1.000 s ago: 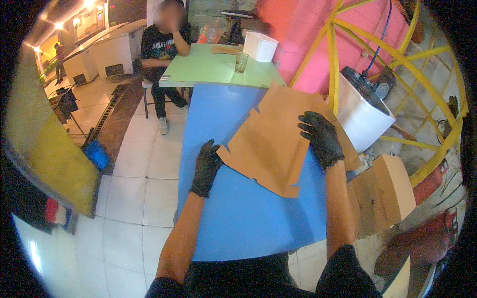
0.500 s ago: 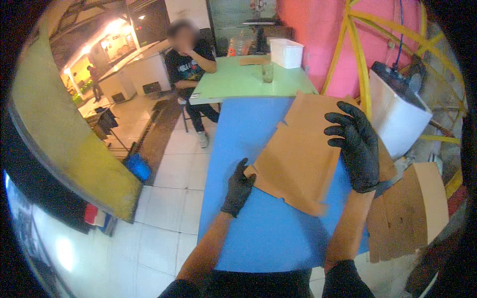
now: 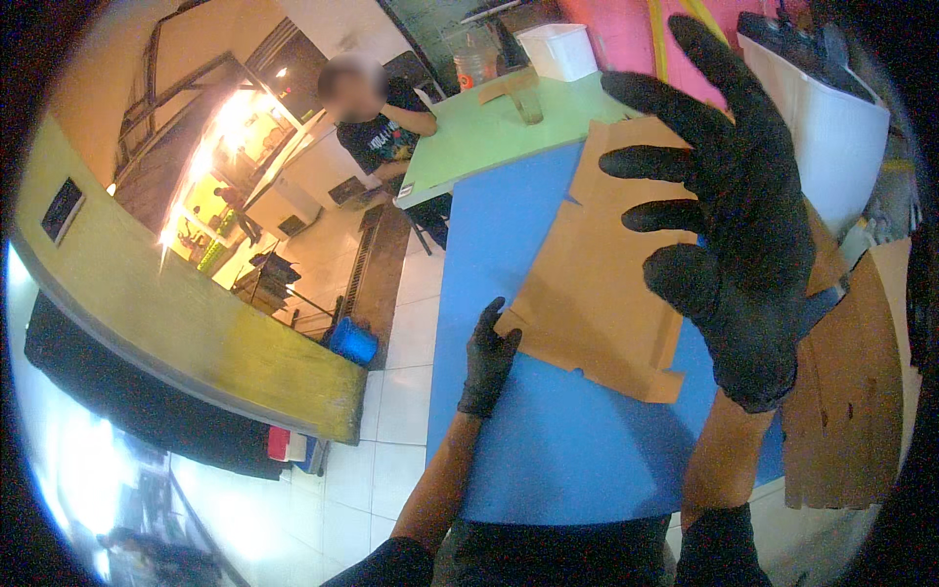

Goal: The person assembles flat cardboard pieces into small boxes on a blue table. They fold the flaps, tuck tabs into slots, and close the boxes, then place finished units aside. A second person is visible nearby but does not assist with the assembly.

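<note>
A flattened piece of brown cardboard (image 3: 602, 279) with cut notches and small flaps lies on the blue tabletop (image 3: 577, 460). My left hand (image 3: 489, 364), in a black glove, has the cardboard's near left corner between its thumb and forefinger. Raised above the sheet and close to the camera, my right hand (image 3: 748, 215) wears a black glove too. Its fingers are spread and nothing is in them. It hides the cardboard's right part.
A green table (image 3: 489, 152) adjoins the far end, bearing a glass (image 3: 529, 106) and a white tub (image 3: 558, 51). A person (image 3: 377, 117) sits beside it. More cardboard (image 3: 846, 391) is at the right, below a large white container (image 3: 831, 137). A yellow wall (image 3: 196, 323) stands left.
My right hand has risen toward the camera and looks larger, its fingers spread wider. My left hand stays at the cardboard's corner. The whole view has tilted and shifted.
</note>
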Tool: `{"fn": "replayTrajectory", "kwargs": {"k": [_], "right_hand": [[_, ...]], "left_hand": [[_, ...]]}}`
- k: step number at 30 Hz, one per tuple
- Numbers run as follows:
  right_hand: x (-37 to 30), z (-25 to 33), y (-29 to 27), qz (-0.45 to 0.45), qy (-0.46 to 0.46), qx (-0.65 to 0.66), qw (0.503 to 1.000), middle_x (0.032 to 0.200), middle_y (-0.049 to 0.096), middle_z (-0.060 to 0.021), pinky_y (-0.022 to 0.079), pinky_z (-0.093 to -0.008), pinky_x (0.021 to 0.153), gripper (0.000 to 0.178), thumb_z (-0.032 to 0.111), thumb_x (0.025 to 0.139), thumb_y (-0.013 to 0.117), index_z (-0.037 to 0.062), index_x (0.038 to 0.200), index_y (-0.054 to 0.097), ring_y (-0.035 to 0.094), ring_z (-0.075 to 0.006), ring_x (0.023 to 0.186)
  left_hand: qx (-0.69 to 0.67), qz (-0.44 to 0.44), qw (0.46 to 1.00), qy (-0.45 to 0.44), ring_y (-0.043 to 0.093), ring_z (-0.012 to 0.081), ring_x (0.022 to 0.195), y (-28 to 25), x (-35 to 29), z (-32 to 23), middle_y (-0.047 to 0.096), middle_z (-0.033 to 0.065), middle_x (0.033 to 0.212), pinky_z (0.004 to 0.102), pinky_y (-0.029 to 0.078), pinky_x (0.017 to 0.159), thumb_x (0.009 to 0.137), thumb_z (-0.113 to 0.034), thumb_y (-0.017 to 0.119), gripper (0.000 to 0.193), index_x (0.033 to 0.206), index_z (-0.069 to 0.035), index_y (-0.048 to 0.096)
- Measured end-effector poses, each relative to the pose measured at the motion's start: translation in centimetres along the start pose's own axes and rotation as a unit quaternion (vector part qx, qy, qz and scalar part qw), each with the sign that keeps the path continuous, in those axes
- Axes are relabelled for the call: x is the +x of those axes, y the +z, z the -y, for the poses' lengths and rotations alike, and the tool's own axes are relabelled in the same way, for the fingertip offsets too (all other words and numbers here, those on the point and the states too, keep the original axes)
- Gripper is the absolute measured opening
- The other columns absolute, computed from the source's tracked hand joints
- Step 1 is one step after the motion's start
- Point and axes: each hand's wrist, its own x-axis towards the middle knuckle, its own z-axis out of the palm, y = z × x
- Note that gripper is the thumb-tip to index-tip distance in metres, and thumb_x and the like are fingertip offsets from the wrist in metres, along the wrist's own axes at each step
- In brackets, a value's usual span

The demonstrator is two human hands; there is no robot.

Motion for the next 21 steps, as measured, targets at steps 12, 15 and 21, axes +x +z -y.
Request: {"fn": "replayTrajectory", "kwargs": {"k": [12, 15, 21], "right_hand": [[-1.2, -2.5, -4.6, 0.152, 0.039, -0.277, 0.948, 0.120, 0.067, -0.0108, 0.054, -0.0330, 0.079, 0.073, 0.009, 0.077, 0.076, 0.0100, 0.144, 0.048, 0.066, -0.0219, 0.097], [-2.0, -3.9, -6.5, 0.165, 0.027, -0.367, 0.915, 0.114, 0.069, -0.0103, 0.054, -0.0339, 0.080, 0.067, 0.013, 0.076, 0.078, 0.0114, 0.139, 0.054, 0.066, -0.0215, 0.093], [-1.8, -4.7, -5.7, 0.170, 0.053, -0.390, 0.903, 0.114, 0.069, -0.0116, 0.055, -0.0374, 0.078, 0.073, 0.012, 0.075, 0.079, 0.0132, 0.142, 0.051, 0.066, -0.0242, 0.092]], "left_hand": [[-0.109, 0.010, 0.992, -0.062, 0.061, 0.0187, 0.103, -6.0, -1.0, 3.2, 0.066, 0.0067, 0.116, 0.0322, 0.052, 0.088, 0.080, 0.003, 0.069, 0.055, 0.133, -0.003, 0.057], [-0.387, -0.083, 0.911, -0.113, 0.060, 0.0218, 0.110, -11.6, -1.7, 7.1, 0.064, 0.0085, 0.120, 0.0373, 0.051, 0.095, 0.091, -0.009, 0.065, 0.038, 0.128, -0.003, 0.059], [-0.132, -0.080, 0.977, -0.144, 0.062, 0.0285, 0.112, -18.5, -9.3, 14.9, 0.066, 0.0146, 0.118, 0.0404, 0.051, 0.096, 0.095, -0.015, 0.059, 0.027, 0.120, -0.005, 0.062]]}}
